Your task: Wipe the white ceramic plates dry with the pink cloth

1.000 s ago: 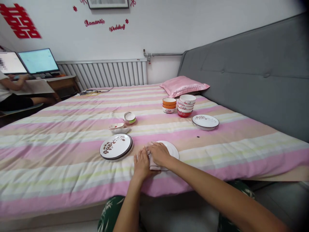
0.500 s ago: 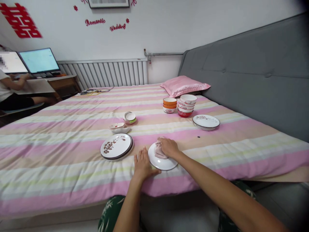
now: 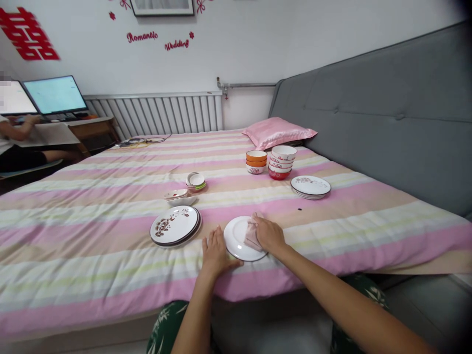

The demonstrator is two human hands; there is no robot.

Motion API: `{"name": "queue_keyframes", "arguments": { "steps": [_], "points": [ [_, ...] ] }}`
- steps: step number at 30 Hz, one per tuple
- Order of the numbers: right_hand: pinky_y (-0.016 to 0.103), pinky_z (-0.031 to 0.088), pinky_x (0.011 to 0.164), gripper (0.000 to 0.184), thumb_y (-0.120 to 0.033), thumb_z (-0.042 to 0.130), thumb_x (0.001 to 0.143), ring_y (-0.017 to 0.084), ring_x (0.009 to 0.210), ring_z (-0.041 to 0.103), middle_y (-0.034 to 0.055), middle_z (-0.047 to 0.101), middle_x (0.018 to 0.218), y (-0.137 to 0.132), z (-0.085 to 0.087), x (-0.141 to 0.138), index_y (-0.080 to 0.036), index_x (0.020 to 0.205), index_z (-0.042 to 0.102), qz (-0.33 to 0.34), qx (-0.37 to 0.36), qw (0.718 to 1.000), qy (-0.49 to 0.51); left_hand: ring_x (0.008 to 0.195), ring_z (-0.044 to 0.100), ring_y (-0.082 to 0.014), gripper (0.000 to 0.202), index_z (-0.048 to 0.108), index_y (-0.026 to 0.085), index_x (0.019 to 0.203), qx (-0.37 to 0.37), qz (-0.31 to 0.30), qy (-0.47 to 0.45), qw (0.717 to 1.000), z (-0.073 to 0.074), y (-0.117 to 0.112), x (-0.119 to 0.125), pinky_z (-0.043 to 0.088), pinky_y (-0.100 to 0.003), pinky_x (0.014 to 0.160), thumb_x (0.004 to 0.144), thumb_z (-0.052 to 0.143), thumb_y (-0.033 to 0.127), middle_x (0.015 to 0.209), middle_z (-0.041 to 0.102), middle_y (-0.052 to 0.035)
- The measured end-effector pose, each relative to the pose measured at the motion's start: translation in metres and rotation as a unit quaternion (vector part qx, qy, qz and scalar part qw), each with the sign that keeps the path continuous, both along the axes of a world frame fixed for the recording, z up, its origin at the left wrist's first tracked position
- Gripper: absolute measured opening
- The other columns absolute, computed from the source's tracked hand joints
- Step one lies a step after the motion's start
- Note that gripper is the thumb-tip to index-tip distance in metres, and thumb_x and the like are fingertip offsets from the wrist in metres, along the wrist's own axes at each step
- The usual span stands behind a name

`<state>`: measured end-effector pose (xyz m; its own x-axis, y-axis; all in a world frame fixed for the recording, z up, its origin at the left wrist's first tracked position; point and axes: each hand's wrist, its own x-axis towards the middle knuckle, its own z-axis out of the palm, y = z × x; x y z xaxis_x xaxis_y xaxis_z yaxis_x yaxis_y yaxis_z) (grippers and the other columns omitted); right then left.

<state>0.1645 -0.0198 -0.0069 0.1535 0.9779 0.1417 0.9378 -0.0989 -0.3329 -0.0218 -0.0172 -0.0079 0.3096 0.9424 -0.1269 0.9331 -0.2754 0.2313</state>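
Observation:
A plain white plate (image 3: 238,239) lies on the striped bed cover near the front edge. My right hand (image 3: 270,233) presses a folded pink cloth (image 3: 252,237) onto the plate's right side, fingers closed over it. My left hand (image 3: 215,251) rests flat beside the plate's left rim, fingers stretched out and touching the edge. To the left lies a stack of flower-patterned plates (image 3: 175,225).
Further back on the bed (image 3: 92,216) stand small dishes (image 3: 195,180), stacked bowls (image 3: 272,162), another plate stack (image 3: 310,187) and a pink pillow (image 3: 278,132). A grey headboard (image 3: 387,113) rises on the right. Another person sits at a desk with monitors (image 3: 55,94) at far left.
My right hand moved the cloth from the plate's left edge across to its right side. My left hand stayed at the left rim. The view shifted slightly.

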Motion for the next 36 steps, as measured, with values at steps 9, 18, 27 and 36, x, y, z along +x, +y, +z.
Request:
{"name": "queue_keyframes", "arguments": {
  "steps": [9,18,27,36],
  "points": [
    [0.029,0.042,0.083,0.037,-0.019,0.034,0.087,0.018,0.094,0.060,0.0049,0.064,0.110,-0.023,-0.020,0.002,-0.020,0.117,0.054,-0.023,0.117,0.993,-0.022,0.136,0.008,-0.0307,0.116,0.006,0.002,0.140,0.005,-0.002,0.008,1.000,-0.002,0.001,0.000,0.003,-0.048,0.108,0.053,0.061,0.055,0.147,0.012,-0.0190],
    [0.030,0.044,0.083,0.036,-0.016,0.037,0.086,0.019,0.094,0.061,0.0077,0.065,0.109,-0.041,-0.034,0.001,-0.016,0.117,0.055,-0.004,0.225,0.974,-0.024,0.136,0.008,-0.0313,0.116,0.007,0.001,0.139,0.017,-0.003,0.012,1.000,-0.006,0.001,0.000,0.003,-0.049,0.107,0.053,0.061,0.055,0.147,0.013,-0.0201],
    [0.031,0.047,0.081,0.035,-0.013,0.039,0.086,0.020,0.095,0.062,0.0107,0.063,0.112,-0.059,-0.041,-0.005,-0.014,0.117,0.055,0.034,0.273,0.959,-0.062,0.136,0.009,-0.0306,0.113,0.007,0.002,0.140,0.022,-0.002,0.003,1.000,-0.007,0.001,-0.001,0.002,-0.048,0.107,0.054,0.061,0.053,0.147,0.014,-0.0198],
    [0.031,0.049,0.086,0.044,-0.004,0.037,0.081,0.019,0.104,0.059,0.0104,0.060,0.118,-0.084,-0.038,-0.006,-0.013,0.122,0.052,0.161,0.293,0.938,-0.087,0.136,0.009,-0.0306,0.112,0.009,0.002,0.139,0.020,-0.002,0.008,1.000,-0.005,0.001,0.000,0.003,-0.048,0.107,0.054,0.061,0.053,0.147,0.014,-0.0190]
  ]
}}
